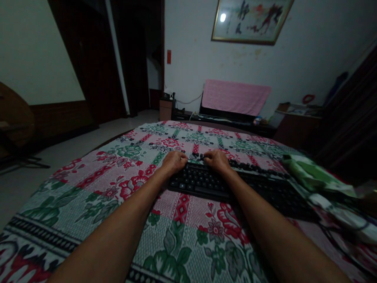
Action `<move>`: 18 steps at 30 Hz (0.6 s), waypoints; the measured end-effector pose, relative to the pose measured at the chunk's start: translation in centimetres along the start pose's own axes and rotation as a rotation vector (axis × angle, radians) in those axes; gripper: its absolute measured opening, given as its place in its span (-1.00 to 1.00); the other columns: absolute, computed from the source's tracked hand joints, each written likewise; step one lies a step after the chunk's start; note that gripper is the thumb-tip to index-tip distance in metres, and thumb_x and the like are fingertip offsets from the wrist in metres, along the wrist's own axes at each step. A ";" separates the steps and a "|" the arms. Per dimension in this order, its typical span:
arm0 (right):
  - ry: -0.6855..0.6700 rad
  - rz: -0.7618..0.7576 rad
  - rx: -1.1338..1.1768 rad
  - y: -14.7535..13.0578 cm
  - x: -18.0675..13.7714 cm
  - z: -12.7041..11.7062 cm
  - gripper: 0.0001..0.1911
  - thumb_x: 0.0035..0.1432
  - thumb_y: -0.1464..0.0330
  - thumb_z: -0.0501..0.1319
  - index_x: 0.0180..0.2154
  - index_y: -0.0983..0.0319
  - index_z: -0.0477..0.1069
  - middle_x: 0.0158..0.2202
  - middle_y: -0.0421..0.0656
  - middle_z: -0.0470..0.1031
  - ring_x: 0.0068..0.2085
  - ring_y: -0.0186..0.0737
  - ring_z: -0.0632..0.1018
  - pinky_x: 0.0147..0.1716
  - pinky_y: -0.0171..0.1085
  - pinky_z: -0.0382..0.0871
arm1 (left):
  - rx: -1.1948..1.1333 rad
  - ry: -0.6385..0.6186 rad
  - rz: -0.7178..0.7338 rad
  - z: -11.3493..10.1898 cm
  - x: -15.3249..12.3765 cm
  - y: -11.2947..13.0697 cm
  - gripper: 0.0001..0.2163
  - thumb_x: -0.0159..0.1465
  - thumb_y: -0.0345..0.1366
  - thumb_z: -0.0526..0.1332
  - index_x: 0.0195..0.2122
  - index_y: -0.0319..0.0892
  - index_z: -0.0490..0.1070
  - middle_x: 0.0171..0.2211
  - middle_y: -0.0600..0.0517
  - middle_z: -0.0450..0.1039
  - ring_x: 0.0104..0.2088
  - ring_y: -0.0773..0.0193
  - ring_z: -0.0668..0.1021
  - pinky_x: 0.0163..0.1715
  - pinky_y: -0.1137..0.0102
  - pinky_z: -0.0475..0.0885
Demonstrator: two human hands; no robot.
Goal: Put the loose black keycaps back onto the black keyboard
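Observation:
A black keyboard (206,181) lies on a bed covered by a floral sheet (118,196) in red, green and white. My left hand (174,161) rests at the keyboard's far left corner, fingers curled down over its far edge. My right hand (217,159) sits beside it on the far edge, fingers also curled over. Both hands press on the keyboard's upper rows; their fingertips are hidden behind the knuckles. Both forearms stretch from the near edge of the view toward the keyboard.
A crumpled green and white cloth (315,177) lies to the right of the keyboard. Beyond the bed stand a low cabinet with a pink cloth (235,97) over something, a small side table (294,118), a dark doorway (132,59) and a framed picture (250,19).

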State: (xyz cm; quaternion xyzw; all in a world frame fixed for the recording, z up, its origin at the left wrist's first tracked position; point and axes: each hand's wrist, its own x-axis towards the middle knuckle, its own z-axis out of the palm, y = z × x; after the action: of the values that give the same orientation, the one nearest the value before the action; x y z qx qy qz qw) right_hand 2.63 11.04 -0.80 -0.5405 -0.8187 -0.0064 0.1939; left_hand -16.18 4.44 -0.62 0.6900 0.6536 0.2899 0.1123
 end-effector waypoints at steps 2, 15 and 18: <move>-0.022 0.010 -0.064 -0.3 0.2 0.0 -0.69 -0.05 0.28 0.08 -0.21 0.10 0.43 -0.32 -0.17 0.47 -0.26 -0.24 0.42 -0.30 -0.34 0.22 | 0.019 -0.001 -0.006 0.0 0.0 0.0 -0.74 0.07 -0.25 0.05 -0.31 -0.14 0.48 -0.34 -0.01 0.48 -0.32 0.26 0.46 -0.29 0.44 0.28; -0.119 0.001 -0.185 -0.8 1.1 0.0 -0.72 -0.06 0.27 0.07 -0.29 0.11 0.47 -0.34 -0.14 0.47 -0.30 -0.22 0.43 -0.33 -0.31 0.20 | 0.045 -0.008 -0.042 -0.1 0.0 0.3 -0.76 0.04 -0.28 0.07 -0.32 -0.13 0.49 -0.36 -0.03 0.48 -0.30 0.24 0.46 -0.27 0.42 0.27; -0.144 0.007 -0.193 -0.8 1.2 0.0 -0.73 -0.08 0.27 0.09 -0.32 0.13 0.48 -0.35 -0.14 0.48 -0.31 -0.23 0.44 -0.33 -0.32 0.21 | 0.057 -0.004 -0.043 0.0 0.1 0.4 -0.76 0.04 -0.28 0.07 -0.32 -0.12 0.49 -0.35 -0.03 0.48 -0.29 0.23 0.46 -0.27 0.41 0.27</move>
State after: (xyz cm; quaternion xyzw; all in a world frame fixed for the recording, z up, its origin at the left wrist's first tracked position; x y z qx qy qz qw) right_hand 1.50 11.75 -0.21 -0.5585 -0.8242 -0.0455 0.0817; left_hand -15.91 4.44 -0.39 0.6792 0.6760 0.2676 0.1001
